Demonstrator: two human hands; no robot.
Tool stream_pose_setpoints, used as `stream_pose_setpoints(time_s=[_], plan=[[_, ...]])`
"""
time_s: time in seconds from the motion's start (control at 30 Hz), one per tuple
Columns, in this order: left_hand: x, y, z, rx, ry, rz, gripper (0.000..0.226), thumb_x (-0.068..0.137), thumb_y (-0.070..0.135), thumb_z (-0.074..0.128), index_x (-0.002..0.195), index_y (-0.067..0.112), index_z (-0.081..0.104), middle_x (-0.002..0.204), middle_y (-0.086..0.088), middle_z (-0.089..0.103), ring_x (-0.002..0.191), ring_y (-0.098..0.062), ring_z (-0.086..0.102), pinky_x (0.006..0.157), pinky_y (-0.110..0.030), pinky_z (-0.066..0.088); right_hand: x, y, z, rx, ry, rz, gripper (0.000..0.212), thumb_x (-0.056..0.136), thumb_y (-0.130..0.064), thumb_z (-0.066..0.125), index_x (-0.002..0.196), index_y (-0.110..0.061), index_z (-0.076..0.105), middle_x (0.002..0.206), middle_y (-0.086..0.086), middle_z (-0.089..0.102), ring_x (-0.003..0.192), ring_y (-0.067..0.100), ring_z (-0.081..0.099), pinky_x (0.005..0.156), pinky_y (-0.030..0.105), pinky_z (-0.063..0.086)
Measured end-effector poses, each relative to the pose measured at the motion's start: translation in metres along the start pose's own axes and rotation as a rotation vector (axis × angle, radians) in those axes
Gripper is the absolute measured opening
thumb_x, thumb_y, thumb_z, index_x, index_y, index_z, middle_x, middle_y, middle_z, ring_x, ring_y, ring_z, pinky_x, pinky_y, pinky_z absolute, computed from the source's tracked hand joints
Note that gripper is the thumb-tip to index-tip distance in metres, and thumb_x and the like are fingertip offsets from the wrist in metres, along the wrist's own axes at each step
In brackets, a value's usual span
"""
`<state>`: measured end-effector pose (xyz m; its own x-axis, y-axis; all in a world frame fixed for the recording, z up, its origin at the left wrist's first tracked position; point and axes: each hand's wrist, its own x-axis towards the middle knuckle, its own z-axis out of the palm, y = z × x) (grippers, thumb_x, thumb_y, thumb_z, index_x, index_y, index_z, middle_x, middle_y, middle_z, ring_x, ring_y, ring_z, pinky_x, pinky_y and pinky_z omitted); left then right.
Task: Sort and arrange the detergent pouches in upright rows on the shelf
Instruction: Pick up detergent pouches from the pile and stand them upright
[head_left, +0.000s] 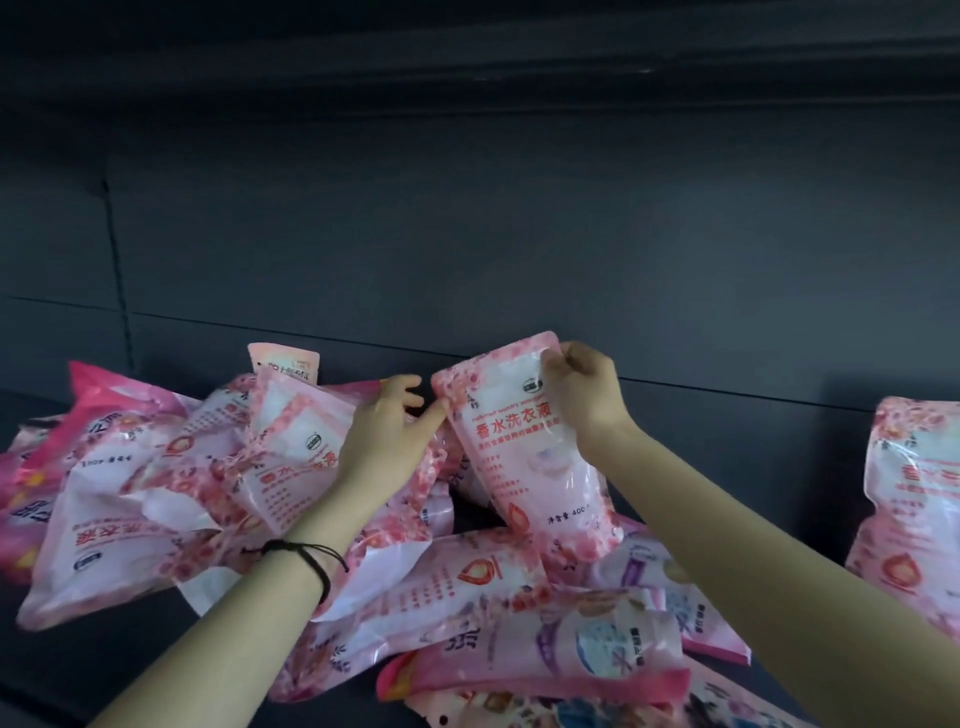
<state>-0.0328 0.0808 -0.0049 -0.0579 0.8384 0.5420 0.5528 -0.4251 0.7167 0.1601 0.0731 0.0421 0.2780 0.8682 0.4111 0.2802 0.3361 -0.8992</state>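
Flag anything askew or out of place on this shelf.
Yes: the pile of pouches at left and front lies flat and overlapping, some with print upside down, with a purple-printed pouch mixed in. Only the held pouch, pinched by the right hand, and the far-right pouch are upright.

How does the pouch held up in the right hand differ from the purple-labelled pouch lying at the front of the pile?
The held pouch stands nearly upright; the purple-labelled pouch lies flat. The right hand pinches the held pouch's top corner; no hand touches the purple-labelled pouch. The held pouch shows red characters, the purple-labelled pouch a purple label. Both are soft pink pouches.
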Motion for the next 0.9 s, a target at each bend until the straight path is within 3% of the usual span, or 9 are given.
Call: stream_pose_setpoints(time_s=[0.07,0.2,0.33,0.47,0.6,0.73,0.8,0.9], plan=[[0.001,0.007,0.009,-0.276,-0.054,-0.104,0.046,0.089,0.042,0.062,0.128,0.018,0.055,0.114,0.005,0.064,0.097,-0.007,0.059,0.083,-0.024,0.045,-0.001,-0.001,-0.014,0.136,0.027,0.039,0.024,0.100,-0.023,0.045,0.080,-0.011,0.051,0.076,0.012,0.052,0.070,0.025,0.051,0.064,0.041,0.050],[0.002,0.018,0.034,-0.463,-0.123,-0.164,0.022,0.088,0.039,0.065,0.103,0.024,0.069,0.105,0.011,0.070,0.105,-0.011,0.062,0.098,-0.032,0.044,-0.013,0.002,-0.032,0.252,0.022,0.040,0.022,0.100,-0.020,0.047,0.082,-0.010,0.053,0.087,0.016,0.055,0.079,0.027,0.054,0.080,0.056,0.053],[-0.004,0.032,0.056,-0.602,-0.137,-0.112,0.011,0.094,0.023,0.060,0.085,0.022,0.066,0.079,0.013,0.073,0.077,-0.002,0.067,0.065,-0.011,0.049,-0.026,0.011,-0.044,0.244,-0.004,-0.003,0.022,0.098,-0.028,0.051,0.087,-0.012,0.061,0.086,0.010,0.066,0.079,0.025,0.062,0.077,0.045,0.056],[-0.008,0.043,0.065,-0.706,-0.068,-0.121,0.009,0.093,0.021,0.061,0.085,0.023,0.066,0.076,0.010,0.072,0.071,-0.002,0.067,0.062,-0.017,0.050,-0.044,0.025,-0.055,0.236,-0.056,0.121,0.029,0.096,-0.032,0.055,0.095,-0.005,0.064,0.093,0.010,0.074,0.086,0.027,0.072,0.079,0.044,0.059],[-0.013,0.081,0.076,-0.925,-0.087,-0.125,0.007,0.092,0.025,0.063,0.095,0.019,0.066,0.087,0.006,0.075,0.080,-0.009,0.071,0.062,-0.022,0.055,-0.061,0.026,-0.078,0.325,0.005,0.094,0.028,0.097,-0.026,0.055,0.086,-0.004,0.067,0.082,0.007,0.075,0.073,0.020,0.072,0.059,0.027,0.058],[-0.019,0.139,0.093,-1.099,-0.135,-0.082,0.011,0.092,0.030,0.062,0.098,0.020,0.063,0.091,0.003,0.074,0.080,-0.013,0.071,0.064,-0.028,0.056,-0.062,-0.004,-0.118,0.419,0.143,0.011,0.026,0.096,-0.025,0.057,0.075,-0.009,0.061,0.070,0.003,0.070,0.065,0.020,0.067,0.062,0.039,0.060],[-0.028,0.168,0.109,-1.126,-0.185,-0.051,0.008,0.094,0.028,0.061,0.091,0.021,0.061,0.083,0.005,0.073,0.073,-0.011,0.070,0.063,-0.028,0.057,-0.064,-0.010,-0.149,0.414,0.221,-0.027,0.026,0.095,-0.024,0.058,0.071,-0.013,0.058,0.065,0.001,0.067,0.059,0.019,0.065,0.059,0.037,0.057],[-0.048,0.201,0.143,-1.120,-0.331,-0.074,0.008,0.094,0.026,0.061,0.090,0.019,0.059,0.079,0.004,0.072,0.070,-0.012,0.069,0.065,-0.030,0.057,-0.074,-0.002,-0.206,0.393,0.297,-0.031,0.015,0.095,-0.020,0.058,0.081,-0.013,0.060,0.081,0.008,0.067,0.073,0.026,0.065,0.070,0.044,0.057]])
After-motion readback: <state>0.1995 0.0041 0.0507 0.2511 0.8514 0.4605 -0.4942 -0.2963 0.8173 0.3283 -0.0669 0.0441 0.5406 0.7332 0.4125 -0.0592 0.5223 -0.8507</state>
